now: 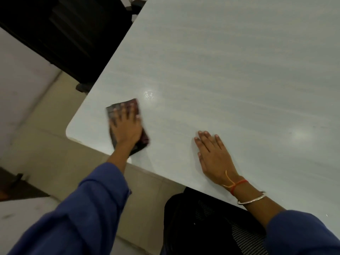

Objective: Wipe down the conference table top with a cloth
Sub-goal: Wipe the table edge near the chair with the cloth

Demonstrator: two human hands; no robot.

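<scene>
The table (239, 70) fills most of the view, a pale top running away up and to the right, with its rounded corner at the lower left. A black mesh chair (202, 227) sits tucked under the near edge, between the two arms.

The cloth (144, 139), dark and patterned, lies flat on the top just inside that rounded corner, close to the near edge. Its long axis runs from the near edge toward the far side, roughly in line with the forearm. The left hand (126, 127) lies on it palm down, fingers straight and spread, pressing rather than clutching; the hand is motion-blurred.

The right hand (213, 155) rests flat on bare table well to the right of the cloth, fingers straight and close together, holding nothing, probably as a brace.

A small wet glint (149, 94) shows just beyond the cloth's far right corner.

Nearly all the top lies right of and beyond the cloth, so the next strokes would likely go that way, with the left hand alone placed to drive them.
</scene>
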